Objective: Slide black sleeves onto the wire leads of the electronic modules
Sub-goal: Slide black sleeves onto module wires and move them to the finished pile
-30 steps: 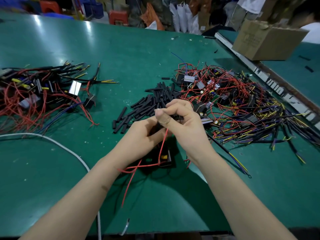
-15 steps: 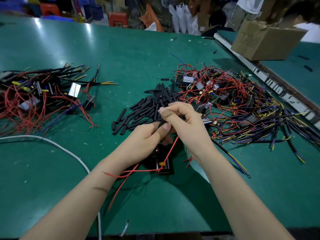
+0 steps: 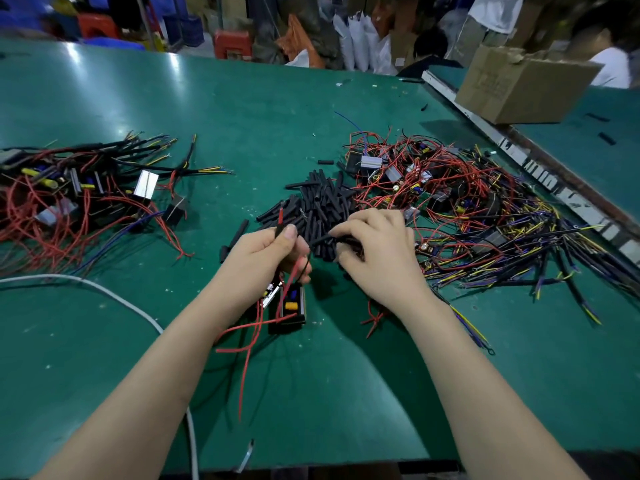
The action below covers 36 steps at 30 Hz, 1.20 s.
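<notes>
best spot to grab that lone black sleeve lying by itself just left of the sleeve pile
Pinch the lone black sleeve across its middle, coming straight down from above. It is a thin tube lying flat on the green table and apart from the pile of black sleeves, so both long sides are open to the fingers. A mid-length pinch probably leaves an end free for a wire lead.

My two bare arms and hands

My left hand (image 3: 266, 252) and right hand (image 3: 377, 252) wear no gloves, rings or watch; both forearms are uncovered, entering from 7 and 5 o'clock, with short, unpainted nails on the fingers that show.
</notes>
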Each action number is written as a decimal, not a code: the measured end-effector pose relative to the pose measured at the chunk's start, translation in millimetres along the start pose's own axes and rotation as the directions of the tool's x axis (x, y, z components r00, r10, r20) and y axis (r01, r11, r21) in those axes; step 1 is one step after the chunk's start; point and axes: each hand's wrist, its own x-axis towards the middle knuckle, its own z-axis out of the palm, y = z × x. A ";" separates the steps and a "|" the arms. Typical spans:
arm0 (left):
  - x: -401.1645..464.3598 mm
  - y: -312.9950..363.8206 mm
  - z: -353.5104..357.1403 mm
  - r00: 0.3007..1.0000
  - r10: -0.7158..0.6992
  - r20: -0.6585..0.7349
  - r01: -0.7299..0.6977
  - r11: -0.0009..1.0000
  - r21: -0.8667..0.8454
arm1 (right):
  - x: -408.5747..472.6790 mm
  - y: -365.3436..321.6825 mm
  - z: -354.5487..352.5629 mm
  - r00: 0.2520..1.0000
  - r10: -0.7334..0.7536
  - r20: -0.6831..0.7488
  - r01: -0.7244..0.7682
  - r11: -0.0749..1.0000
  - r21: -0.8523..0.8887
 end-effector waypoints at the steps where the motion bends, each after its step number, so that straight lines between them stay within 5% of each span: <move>1: 1.0 -0.1 -0.9 1.000 -0.011 -0.017 0.011 1.000 -0.022 | 0.6 -1.8 2.2 1.000 -0.013 0.011 0.013 0.999 -0.032; 9: 4.6 -6.7 -2.0 0.998 -0.022 0.056 0.020 0.999 0.039 | 10.6 -16.7 16.3 0.974 -0.078 0.211 0.136 0.952 -0.274; 12: 6.9 -10.3 -3.7 0.996 0.004 0.087 -0.015 0.992 0.125 | 10.6 -16.7 14.0 0.991 -0.079 0.105 0.098 0.975 -0.197; 15: 7.3 -11.9 -2.7 0.991 0.027 0.133 -0.047 0.987 0.151 | 13.5 -16.3 6.0 0.998 0.040 -0.038 -0.036 0.994 0.100; 18: 7.4 -12.8 -2.5 0.986 0.031 0.163 -0.066 0.975 0.215 | 13.1 -19.5 -5.3 0.961 0.275 -0.025 -0.212 0.792 0.573; 21: 7.0 -12.4 -1.0 0.977 0.028 0.209 -0.076 0.972 0.224 | 12.3 -22.1 -11.4 0.869 0.438 0.232 -0.388 0.310 0.868; 23: 6.2 -11.9 -0.5 0.974 0.007 0.228 -0.062 0.970 0.234 | 11.9 -22.3 -12.4 0.840 0.425 0.339 -0.415 0.100 0.904; 36: 3.8 -11.0 -1.7 0.976 -0.021 0.216 -0.040 0.961 0.275 | 7.8 -34.9 -11.2 0.856 0.396 0.332 -0.390 0.072 0.918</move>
